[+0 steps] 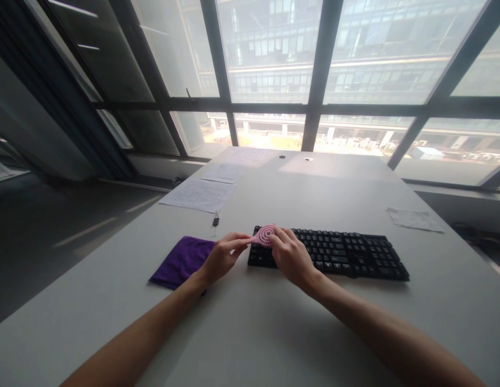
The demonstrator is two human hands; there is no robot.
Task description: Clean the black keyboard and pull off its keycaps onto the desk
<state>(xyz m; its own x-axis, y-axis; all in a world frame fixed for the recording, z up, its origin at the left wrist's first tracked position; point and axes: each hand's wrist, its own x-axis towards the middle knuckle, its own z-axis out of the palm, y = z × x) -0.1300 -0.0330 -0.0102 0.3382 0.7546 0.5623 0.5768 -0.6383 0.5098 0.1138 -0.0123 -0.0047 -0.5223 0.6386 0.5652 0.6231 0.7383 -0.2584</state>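
Note:
A pink hairbrush point(266, 235) with a round, spiral-patterned head is held over the left end of a black keyboard point(346, 253). My left hand point(227, 252) pinches its handle, which points left. At the right side of the brush head, my right hand point(289, 250) grips the edge, its fingertips partly hidden behind the head. Short bristles show along the lower rim. Beside my left wrist lies a folded purple cloth point(183, 262), partly covered by that hand and forearm.
A black binder clip point(216, 221) lies beyond the cloth. Printed papers point(199, 194) are spread on the white table point(314, 193) at the far left. A thin whitish sheet or wipe point(414, 219) lies near the right edge. Large windows point(269, 59) stand behind the table.

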